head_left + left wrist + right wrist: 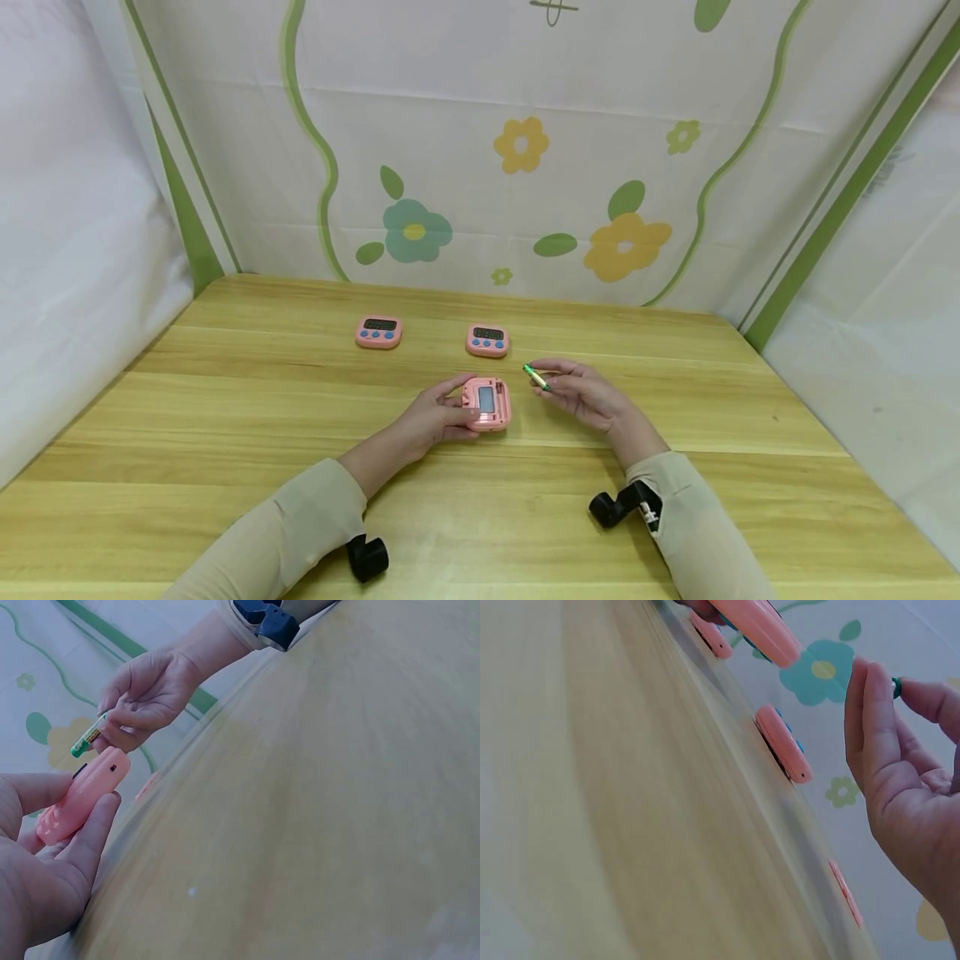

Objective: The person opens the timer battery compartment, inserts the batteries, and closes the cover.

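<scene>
My left hand [435,417] grips a pink digital timer [500,414] between thumb and fingers. Its back faces up, with a grey rectangle in the middle and an open slot along the right side. In the right wrist view this timer [761,630] has its blue buttons underneath. Just to the right, my right hand [588,398] pinches a small green and gold battery [536,377] by one end, thumb against fingertips. The battery is apart from the timer in the head view. In the right wrist view the fingers hide most of the battery [897,688].
Two more pink timers, a left one [378,332] and a right one [487,341], lie face up behind the hands on the wooden table [247,400]. A thin flat pink piece [845,892] lies on the table in the right wrist view. Patterned fabric [480,192] closes off the back.
</scene>
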`<state>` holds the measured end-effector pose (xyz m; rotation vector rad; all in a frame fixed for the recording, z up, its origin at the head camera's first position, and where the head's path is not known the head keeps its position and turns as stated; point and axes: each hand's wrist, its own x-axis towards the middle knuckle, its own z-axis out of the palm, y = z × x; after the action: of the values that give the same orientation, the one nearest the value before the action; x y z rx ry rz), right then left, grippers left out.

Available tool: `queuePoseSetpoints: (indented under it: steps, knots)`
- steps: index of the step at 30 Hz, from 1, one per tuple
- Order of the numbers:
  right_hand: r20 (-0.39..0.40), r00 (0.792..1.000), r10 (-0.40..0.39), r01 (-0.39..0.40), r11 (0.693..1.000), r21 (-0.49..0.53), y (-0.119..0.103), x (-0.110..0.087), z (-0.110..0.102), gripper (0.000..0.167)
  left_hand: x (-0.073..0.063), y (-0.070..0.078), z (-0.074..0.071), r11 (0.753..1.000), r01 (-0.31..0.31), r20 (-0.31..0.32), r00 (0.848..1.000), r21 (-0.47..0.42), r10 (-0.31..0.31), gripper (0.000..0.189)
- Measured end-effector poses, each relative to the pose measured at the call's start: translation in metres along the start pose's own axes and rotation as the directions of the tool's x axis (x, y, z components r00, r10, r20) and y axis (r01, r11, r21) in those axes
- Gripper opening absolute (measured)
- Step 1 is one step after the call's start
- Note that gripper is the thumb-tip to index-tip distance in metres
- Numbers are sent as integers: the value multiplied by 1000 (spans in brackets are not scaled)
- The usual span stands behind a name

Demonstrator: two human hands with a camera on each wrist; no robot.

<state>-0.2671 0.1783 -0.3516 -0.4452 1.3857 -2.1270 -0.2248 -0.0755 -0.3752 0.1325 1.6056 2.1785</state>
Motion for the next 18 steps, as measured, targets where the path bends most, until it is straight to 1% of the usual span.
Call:
queuePoseSetpoints:
  steps: [3, 8, 13, 18]
  knots:
    - [-24, 999, 22, -23, 999, -25, 2, 2, 8, 31, 1, -1, 0, 1000, -11, -13, 1000, -16, 10, 64]
    - [-43, 997, 65, -67, 997, -36, 6, 5, 20, 29, 0, 0, 2, 998, -30, -66, 997, -54, 26, 64]
    - [-65, 994, 84, -87, 995, -53, 10, 7, 30, 30, 0, 1, 2, 997, -47, -84, 996, -64, 41, 64]
    - [-72, 994, 80, -85, 994, -69, 12, 7, 35, 33, 1, 0, 2, 997, -53, -91, 995, -61, 48, 63]
